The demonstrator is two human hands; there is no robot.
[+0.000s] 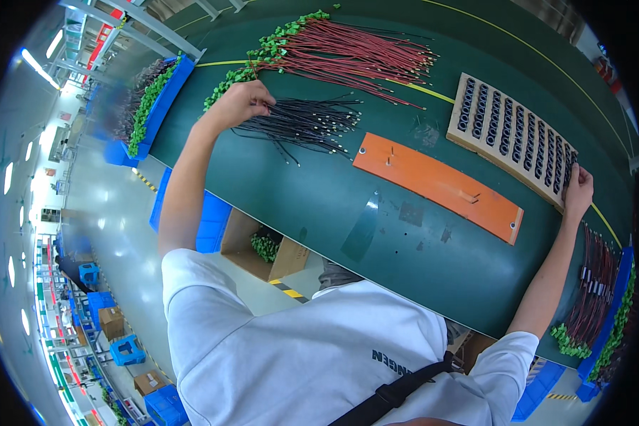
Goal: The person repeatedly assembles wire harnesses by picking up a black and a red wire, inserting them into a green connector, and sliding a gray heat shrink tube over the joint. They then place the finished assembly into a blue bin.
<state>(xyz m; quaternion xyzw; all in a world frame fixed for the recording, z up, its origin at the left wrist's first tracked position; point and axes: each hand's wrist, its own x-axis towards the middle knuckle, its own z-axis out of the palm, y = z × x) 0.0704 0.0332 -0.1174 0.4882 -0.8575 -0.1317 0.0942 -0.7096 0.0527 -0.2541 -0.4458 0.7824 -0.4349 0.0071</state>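
Left fingers [261, 94] at slender black wires [309, 122], pale-tipped, loosely fanned, overlapping

blue stool [124, 343] near a cardboard box [111, 324]

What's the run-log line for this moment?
Left hand: at black wires | Right hand: at right end of tan tray | Orange board: on green table
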